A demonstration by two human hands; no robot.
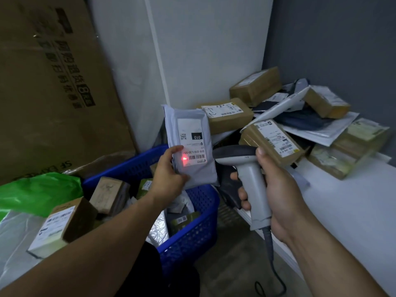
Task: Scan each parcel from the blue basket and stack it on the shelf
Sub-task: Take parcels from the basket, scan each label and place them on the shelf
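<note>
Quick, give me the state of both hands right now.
Left hand: closed on the grey plastic mailer parcel, held up above the blue basket.
Right hand: closed around the grey handheld barcode scanner.

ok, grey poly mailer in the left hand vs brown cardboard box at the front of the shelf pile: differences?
The grey plastic mailer is flat and soft; the brown cardboard box is rigid and blocky. The mailer is held upright in the left hand; the box lies tilted on the pile. Both carry white barcode labels.
</note>
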